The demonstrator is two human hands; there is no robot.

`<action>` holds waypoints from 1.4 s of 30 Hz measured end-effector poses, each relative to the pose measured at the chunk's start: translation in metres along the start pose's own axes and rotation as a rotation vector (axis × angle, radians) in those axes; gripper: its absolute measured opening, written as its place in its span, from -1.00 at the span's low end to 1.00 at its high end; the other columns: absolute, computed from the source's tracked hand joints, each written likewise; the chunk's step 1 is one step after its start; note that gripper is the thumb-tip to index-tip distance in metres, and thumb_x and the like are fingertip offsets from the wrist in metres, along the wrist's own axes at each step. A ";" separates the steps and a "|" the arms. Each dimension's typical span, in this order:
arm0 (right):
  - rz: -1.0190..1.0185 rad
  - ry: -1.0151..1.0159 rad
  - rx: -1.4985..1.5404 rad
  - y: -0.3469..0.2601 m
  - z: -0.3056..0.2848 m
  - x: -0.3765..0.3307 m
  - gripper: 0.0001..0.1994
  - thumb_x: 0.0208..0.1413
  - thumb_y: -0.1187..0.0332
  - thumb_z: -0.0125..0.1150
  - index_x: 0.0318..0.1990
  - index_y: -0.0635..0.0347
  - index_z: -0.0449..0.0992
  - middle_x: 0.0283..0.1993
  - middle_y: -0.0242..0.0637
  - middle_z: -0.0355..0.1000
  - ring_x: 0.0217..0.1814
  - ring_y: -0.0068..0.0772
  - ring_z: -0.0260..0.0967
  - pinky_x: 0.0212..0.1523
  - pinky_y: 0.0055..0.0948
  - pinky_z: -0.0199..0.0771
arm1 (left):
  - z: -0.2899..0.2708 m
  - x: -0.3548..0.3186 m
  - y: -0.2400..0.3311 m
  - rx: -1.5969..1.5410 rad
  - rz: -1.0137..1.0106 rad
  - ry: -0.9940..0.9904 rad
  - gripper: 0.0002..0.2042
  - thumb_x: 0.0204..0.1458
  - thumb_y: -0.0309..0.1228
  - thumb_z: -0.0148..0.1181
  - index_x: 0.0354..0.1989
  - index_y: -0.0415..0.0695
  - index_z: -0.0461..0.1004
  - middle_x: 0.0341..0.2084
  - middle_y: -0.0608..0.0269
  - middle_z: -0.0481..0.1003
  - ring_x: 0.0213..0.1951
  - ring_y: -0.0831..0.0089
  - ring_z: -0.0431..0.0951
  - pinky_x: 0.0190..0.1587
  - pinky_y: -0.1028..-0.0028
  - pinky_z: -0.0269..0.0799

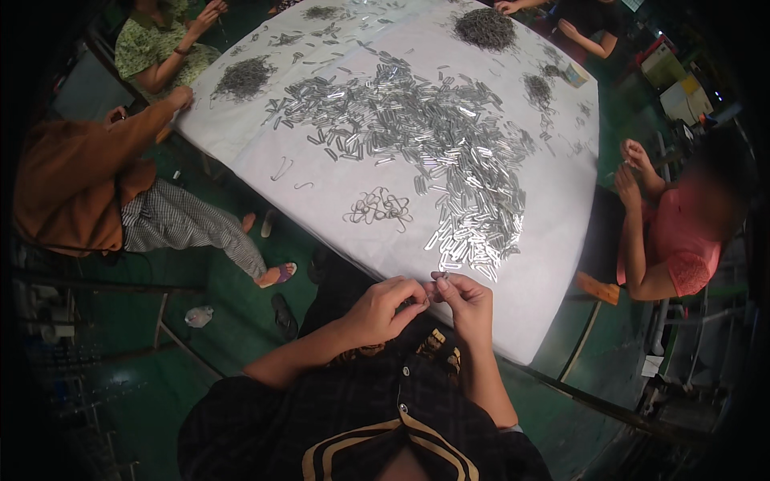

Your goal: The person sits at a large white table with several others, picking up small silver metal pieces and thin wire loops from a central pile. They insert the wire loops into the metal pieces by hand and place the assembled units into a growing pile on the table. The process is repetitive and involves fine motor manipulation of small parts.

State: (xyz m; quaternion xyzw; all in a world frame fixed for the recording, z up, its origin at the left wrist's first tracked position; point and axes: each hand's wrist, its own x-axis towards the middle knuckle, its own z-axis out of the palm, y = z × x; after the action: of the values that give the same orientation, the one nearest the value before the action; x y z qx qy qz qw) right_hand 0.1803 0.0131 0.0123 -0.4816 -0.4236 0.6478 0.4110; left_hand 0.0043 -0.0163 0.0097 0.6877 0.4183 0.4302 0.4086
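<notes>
My left hand (388, 308) and my right hand (468, 308) meet at the near edge of the table, fingertips almost touching. The right thumb and forefinger pinch a small shiny metal piece (443, 275). My left fingers are closed in a pinch; what they hold is too small to make out. Just beyond my hands spreads a large heap of flat, elongated silver metal pieces (473, 192). Left of its near end lies a loose cluster of bent wire pieces (378, 208).
A white-covered table (321, 192) fills the middle. Dark wire heaps (484, 29) (245, 78) and a small tub (576, 75) stand farther off. People sit around it, including one in a brown top (80, 176) and one in a pink top (682, 240). Sandals (284, 317) lie on the green floor.
</notes>
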 end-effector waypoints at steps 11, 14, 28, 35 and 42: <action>-0.098 0.060 -0.154 -0.001 0.010 -0.007 -0.87 0.05 0.42 0.32 -0.34 0.35 0.62 -0.47 -0.36 0.44 -0.37 -0.61 0.34 -0.32 -0.57 0.34 | 0.004 -0.002 -0.001 0.082 -0.041 0.055 -0.86 -0.06 -0.55 0.23 -0.37 -0.20 0.37 -0.45 0.12 0.46 -0.37 0.13 0.50 -0.34 0.29 0.38; -0.163 0.063 -0.276 0.001 0.010 -0.009 -0.86 0.03 0.43 0.33 -0.35 0.37 0.61 -0.48 -0.33 0.44 -0.40 -0.61 0.33 -0.34 -0.58 0.31 | 0.000 -0.002 -0.005 0.077 -0.012 0.015 -0.87 -0.06 -0.54 0.24 -0.37 -0.21 0.40 -0.44 0.11 0.47 -0.36 0.14 0.50 -0.32 0.30 0.39; -0.179 0.113 -0.307 0.011 0.009 -0.019 -0.85 0.03 0.44 0.33 -0.34 0.39 0.59 -0.41 -0.23 0.54 -0.37 -0.55 0.43 -0.29 -0.56 0.39 | -0.044 0.079 -0.098 0.769 0.112 0.164 -0.95 -0.05 -0.50 0.20 -0.41 -0.20 0.50 -0.42 0.18 0.43 -0.27 0.18 0.46 -0.24 0.27 0.42; -0.195 0.087 -0.303 0.015 0.008 -0.018 -0.86 0.03 0.46 0.32 -0.33 0.39 0.59 -0.39 -0.22 0.54 -0.36 -0.53 0.44 -0.30 -0.55 0.40 | -0.051 0.083 -0.099 0.785 0.049 0.138 -0.97 -0.06 -0.53 0.11 -0.45 -0.21 0.45 -0.40 0.16 0.41 -0.24 0.18 0.44 -0.21 0.26 0.41; -0.253 0.039 -0.329 0.014 0.013 -0.017 -0.88 0.03 0.48 0.31 -0.33 0.38 0.59 -0.40 -0.23 0.53 -0.37 -0.52 0.44 -0.31 -0.55 0.40 | -0.051 0.082 -0.095 0.890 0.085 -0.005 -0.95 -0.12 -0.59 0.06 -0.46 -0.24 0.43 -0.39 0.14 0.42 -0.23 0.16 0.45 -0.21 0.24 0.44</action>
State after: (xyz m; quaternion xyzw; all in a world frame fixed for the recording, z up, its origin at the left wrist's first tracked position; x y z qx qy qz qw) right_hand 0.1694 -0.0091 0.0066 -0.4978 -0.5728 0.5035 0.4131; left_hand -0.0415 0.0999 -0.0428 0.8142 0.5332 0.2231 0.0557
